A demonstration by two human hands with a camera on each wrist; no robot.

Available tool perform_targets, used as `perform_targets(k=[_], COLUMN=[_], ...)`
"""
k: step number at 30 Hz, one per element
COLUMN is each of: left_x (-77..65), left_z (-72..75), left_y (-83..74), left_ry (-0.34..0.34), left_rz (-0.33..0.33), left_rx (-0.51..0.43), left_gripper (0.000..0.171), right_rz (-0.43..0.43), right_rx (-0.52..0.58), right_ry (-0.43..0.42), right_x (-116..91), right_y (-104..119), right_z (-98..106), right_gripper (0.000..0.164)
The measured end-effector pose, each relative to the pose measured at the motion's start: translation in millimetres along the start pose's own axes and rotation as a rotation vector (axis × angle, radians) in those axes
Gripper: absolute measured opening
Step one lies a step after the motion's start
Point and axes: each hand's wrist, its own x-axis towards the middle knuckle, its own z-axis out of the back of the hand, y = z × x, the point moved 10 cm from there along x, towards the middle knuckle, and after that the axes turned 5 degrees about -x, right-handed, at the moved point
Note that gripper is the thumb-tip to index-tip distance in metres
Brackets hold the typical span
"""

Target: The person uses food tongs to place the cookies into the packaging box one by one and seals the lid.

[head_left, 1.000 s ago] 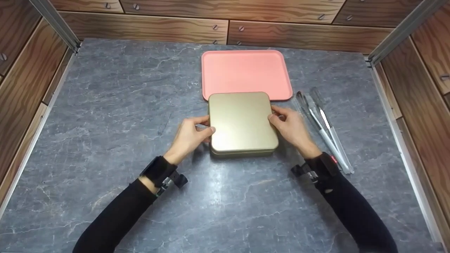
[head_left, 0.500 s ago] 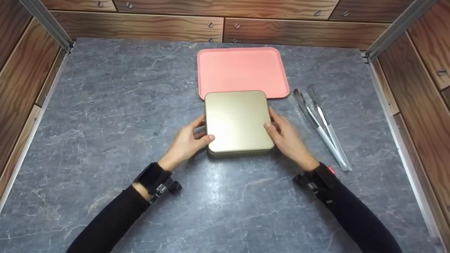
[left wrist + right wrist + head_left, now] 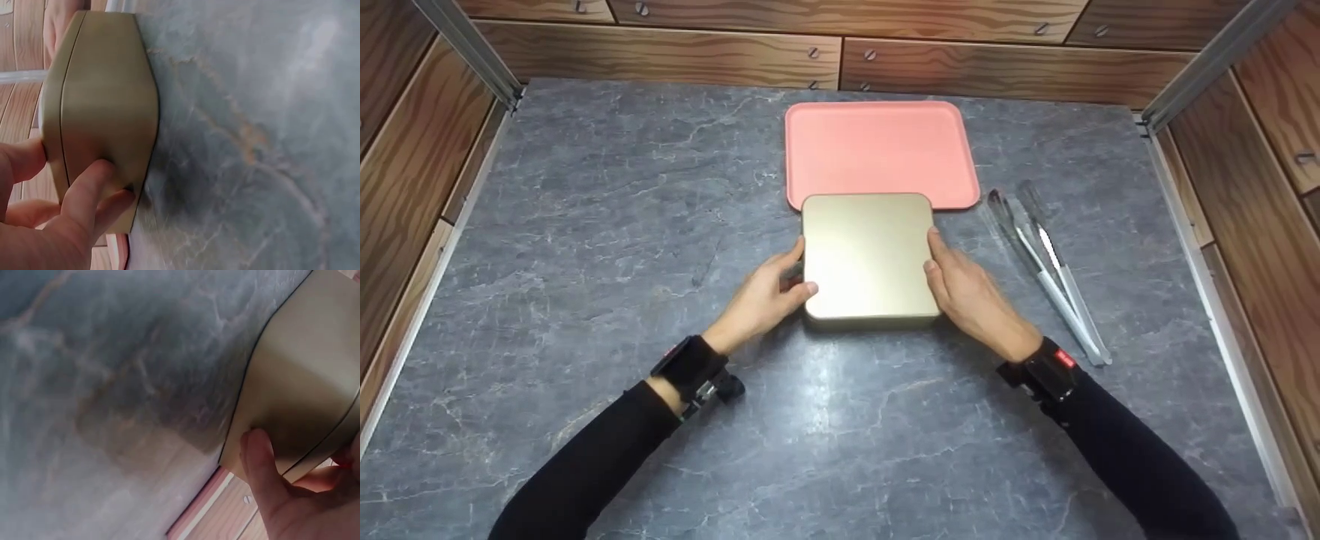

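A square gold tin [image 3: 870,255] with rounded corners lies on the grey marbled table, its lid on. At its left side my left hand [image 3: 761,300] grips it, thumb on the lid's edge. The left wrist view shows two fingertips [image 3: 101,169] against the tin's side wall, below the lid seam. My right hand [image 3: 971,296] holds the opposite side, with the thumb by the lid's edge. In the right wrist view a finger [image 3: 260,450] touches the side wall near the bottom; the other fingers are partly hidden.
Behind the tin lies a pink tray [image 3: 881,154], its front edge partly covered by the tin. Tongs [image 3: 1054,277] with pale handles lie right of my right hand. Wood-patterned panels [image 3: 660,52] and metal rails bound the table.
Both hands have shifted their hold a little along the tin's sides, and the right fingers now lie straighter against it. The tin stays nearly in place; the head view has moved slightly.
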Motion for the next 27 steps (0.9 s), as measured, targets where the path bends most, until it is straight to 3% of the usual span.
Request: perform_targets(k=[3, 9, 13, 18, 23, 27], left_x=[2.3, 6.4, 12.3, 10.9, 8.4, 6.8], left_z=[-0.3, 1.6, -3.1, -6.9, 0.9, 13.0], left_y=[4.2, 7.7, 5.1, 7.8, -1.3, -9.9], left_ry=[0.014, 0.004, 0.027, 0.047, -0.012, -0.096], left_rz=[0.014, 0.019, 0.011, 0.056, 0.004, -0.075], left_rx=[-0.036, -0.019, -0.056, -0.032, 0.063, 0.242], left_gripper=[0.076, 0.076, 0.077, 0.078, 0.075, 0.074], right_rz=[0.016, 0.027, 0.024, 0.018, -0.004, 0.01], right_rx=[-0.018, -0.003, 0.005, 0.063, 0.084, -0.066], right_ry=[0.008, 0.019, 0.006, 0.024, -0.04, -0.139], right_x=[1.7, 6.3, 5.6, -1.4, -4.4, -2.7], right_y=[1.7, 1.5, -5.9, -17.2, -28.6, -33.5], right_z=[-2.5, -3.5, 0.6, 3.0, 22.0, 40.8], right_gripper=[0.057, 0.058, 0.058, 0.06, 0.065, 0.064])
